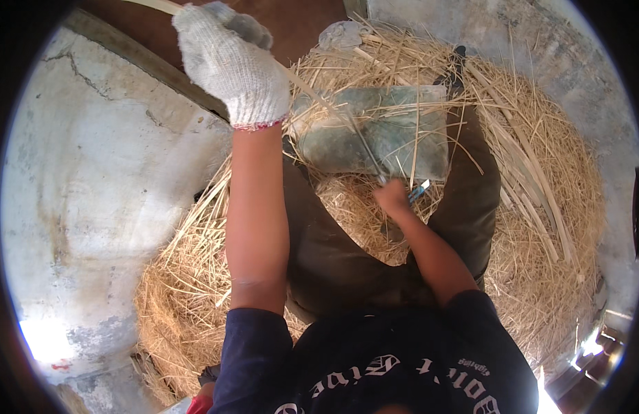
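My left hand, in a white knit glove, is raised at the upper left. It is closed on a pale bamboo-like strip, which runs out past both sides of the glove. Between my knees, my bare right hand is closed on a thin, dark knife-like tool that slants up and left to meet the strip. A small blue cutter with a pale tip shows right beside this fist; whether the fist also holds it I cannot tell. Under the tool lies a worn grey-green pad with loose slivers on it.
A thick heap of straw-coloured shavings surrounds my legs. Longer split strips lie on it at the right. A stained, cracked pale wall stands close at the left, and a grey wall curves along the far right.
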`<action>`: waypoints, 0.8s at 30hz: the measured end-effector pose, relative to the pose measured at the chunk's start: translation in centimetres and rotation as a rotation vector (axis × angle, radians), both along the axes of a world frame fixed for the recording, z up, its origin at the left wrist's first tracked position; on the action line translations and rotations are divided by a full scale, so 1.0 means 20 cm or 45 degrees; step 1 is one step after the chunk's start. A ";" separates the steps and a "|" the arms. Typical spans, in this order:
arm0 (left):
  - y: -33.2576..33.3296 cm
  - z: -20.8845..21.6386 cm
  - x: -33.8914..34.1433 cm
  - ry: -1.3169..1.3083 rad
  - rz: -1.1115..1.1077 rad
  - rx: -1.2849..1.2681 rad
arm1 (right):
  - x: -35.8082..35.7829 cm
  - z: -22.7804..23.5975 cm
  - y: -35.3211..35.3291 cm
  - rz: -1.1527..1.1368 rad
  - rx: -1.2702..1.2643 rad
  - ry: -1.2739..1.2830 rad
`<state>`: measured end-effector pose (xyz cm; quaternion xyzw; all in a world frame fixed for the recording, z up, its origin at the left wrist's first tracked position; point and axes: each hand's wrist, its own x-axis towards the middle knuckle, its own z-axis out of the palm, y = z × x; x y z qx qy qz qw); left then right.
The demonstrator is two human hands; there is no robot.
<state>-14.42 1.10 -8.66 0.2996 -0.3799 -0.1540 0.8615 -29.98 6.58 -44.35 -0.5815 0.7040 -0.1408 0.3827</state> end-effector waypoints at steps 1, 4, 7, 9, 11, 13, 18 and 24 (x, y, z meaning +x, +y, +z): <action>-0.01 0.00 0.00 -0.014 0.023 0.008 | -0.04 -0.06 0.00 -0.007 0.051 0.069; -0.04 0.00 0.02 -0.085 0.004 -0.060 | -0.03 -0.10 -0.04 -0.083 0.059 -0.014; -0.04 0.02 0.07 -0.022 -0.011 -0.062 | 0.05 -0.01 -0.05 -0.007 -0.059 -0.146; -0.03 0.02 0.10 -0.062 0.014 -0.110 | 0.10 0.07 -0.04 0.059 -0.174 -0.206; -0.01 0.03 0.11 0.023 -0.001 -0.058 | 0.14 0.11 -0.02 0.110 -0.399 -0.300; 0.00 0.03 0.10 -0.135 0.044 -0.017 | 0.15 0.09 0.01 0.104 -0.294 -0.292; 0.00 0.01 0.04 -0.127 -0.095 0.054 | 0.10 -0.03 0.01 -0.011 0.089 -0.028; 0.00 0.03 0.10 -0.126 0.012 -0.005 | 0.08 0.08 -0.02 0.100 -0.293 -0.135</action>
